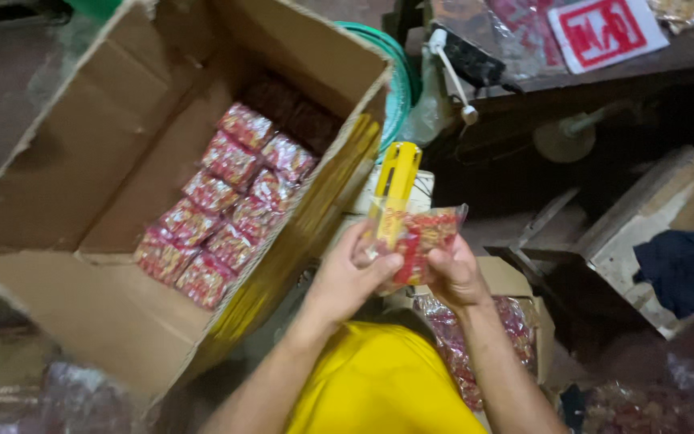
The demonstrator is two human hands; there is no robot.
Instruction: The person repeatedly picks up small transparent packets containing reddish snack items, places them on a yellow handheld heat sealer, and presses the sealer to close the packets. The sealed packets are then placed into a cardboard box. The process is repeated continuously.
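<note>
In the middle of the frame, slightly low, we see the left hand [351, 277] and the right hand [453, 277] holding together one clear snack packet [419, 241] with red and yellow content. The fingers [383, 267] of both hands are closed on its edges. A yellow tool [395, 185] stands just behind the packet. In the left part, an open cardboard box [98, 161] holds rows of similar red packets [218, 205].
</note>
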